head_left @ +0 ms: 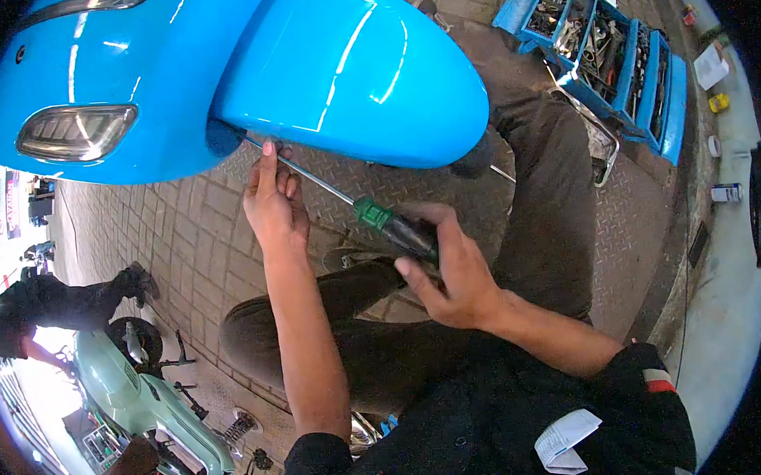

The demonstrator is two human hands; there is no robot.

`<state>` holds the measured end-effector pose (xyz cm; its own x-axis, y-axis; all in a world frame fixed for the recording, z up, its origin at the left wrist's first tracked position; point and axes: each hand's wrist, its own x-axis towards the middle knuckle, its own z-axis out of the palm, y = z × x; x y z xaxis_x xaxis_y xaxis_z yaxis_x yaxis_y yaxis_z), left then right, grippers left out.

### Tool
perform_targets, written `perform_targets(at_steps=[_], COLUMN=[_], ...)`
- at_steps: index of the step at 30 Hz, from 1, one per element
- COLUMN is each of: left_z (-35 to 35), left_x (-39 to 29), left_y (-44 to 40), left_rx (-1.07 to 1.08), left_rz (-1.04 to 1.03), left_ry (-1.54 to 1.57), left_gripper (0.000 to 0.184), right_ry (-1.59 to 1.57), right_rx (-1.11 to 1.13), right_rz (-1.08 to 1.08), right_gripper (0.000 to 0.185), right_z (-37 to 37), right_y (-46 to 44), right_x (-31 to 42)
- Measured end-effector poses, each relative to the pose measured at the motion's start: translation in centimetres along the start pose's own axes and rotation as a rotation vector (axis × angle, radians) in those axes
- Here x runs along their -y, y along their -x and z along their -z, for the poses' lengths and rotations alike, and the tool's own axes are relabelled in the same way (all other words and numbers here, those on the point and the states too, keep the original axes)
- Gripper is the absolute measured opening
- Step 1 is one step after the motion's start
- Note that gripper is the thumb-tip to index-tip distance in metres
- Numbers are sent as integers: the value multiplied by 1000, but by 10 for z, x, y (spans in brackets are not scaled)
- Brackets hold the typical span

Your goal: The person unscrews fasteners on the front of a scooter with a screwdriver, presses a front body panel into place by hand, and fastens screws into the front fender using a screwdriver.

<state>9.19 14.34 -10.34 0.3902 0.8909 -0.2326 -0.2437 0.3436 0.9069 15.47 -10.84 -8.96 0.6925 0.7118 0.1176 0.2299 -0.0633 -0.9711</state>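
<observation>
A long screwdriver with a green and black handle slants up and left from my right hand, whose fingers and thumb wrap its butt end. My left hand pinches the metal shaft close to the tip. That tip goes under the lower edge of a glossy blue front fender, where it meets the blue body panel of a scooter; what it touches there is hidden. A clear lamp is set into the body panel, left of my left hand.
A blue cantilever toolbox full of tools stands open at upper right. At lower left, a person in dark clothes is beside a pale green scooter. A can sits along the right wall.
</observation>
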Motion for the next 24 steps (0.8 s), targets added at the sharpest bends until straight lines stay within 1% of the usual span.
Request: perform_targets(at_steps=[2, 3, 5, 6, 8, 9, 10, 12, 14, 15, 17, 18, 19, 21, 23, 24], left_z=[-4, -6, -11, -12, -14, -12, -10, -6, -10, -8, -4, -3, -6, -7, -8, -5], left_x=[-3, -5, -8, -8, -9, -9, -11, -9, -10, -9, -8, -8, -8, -8, -9, -8], left_y=[-1, -1, 0, 1, 2, 1, -1, -1, 1, 0, -2, -3, -2, -1, 0, 1], left_rx=[-20, -20, -42, -41, -57, -53, -26, 0, -34, -35, 2, 1, -1, -4, -27, -27], left_rz=[-25, -25, -76, -76, -124, -125, -133, -135, -134, -135, -104, -107, -103, -98, -43, -45], left_ry=[51, 53, -19, -18, -99, -99, -93, -89, -93, -92, -49, -48, -44, -41, 0, 1], left_gripper=[23, 23, 23, 23, 23, 23, 24, 24, 24, 24, 24, 24, 24, 25, 27, 27], right_ry=[70, 71, 38, 40, -50, -49, 23, 95, -11, -10, -45, -45, -13, 20, -86, -85], right_rx=[64, 64, 289, 288, 173, 169, 49, -72, 97, 99, 175, 176, 34, -108, 156, 156], right_rz=[185, 186, -257, -256, -142, -140, 109, 351, 54, 55, -116, -114, 44, 199, -165, -163], right_gripper=[44, 44, 45, 45, 42, 42, 41, 40, 40, 40, 39, 39, 37, 36, 39, 39], right_z=[2, 6, 19, 19, 14, 10, 5, 3, 5, 8, 11, 8, 1, -1, 5, 3], right_y=[-5, -6, -12, -11, -9, -13, -17, -17, -13, -13, -16, -17, -16, -13, -9, -10], right_x=[-3, 2, 24, 24, 22, 19, 16, 15, 18, 18, 17, 16, 14, 13, 12, 4])
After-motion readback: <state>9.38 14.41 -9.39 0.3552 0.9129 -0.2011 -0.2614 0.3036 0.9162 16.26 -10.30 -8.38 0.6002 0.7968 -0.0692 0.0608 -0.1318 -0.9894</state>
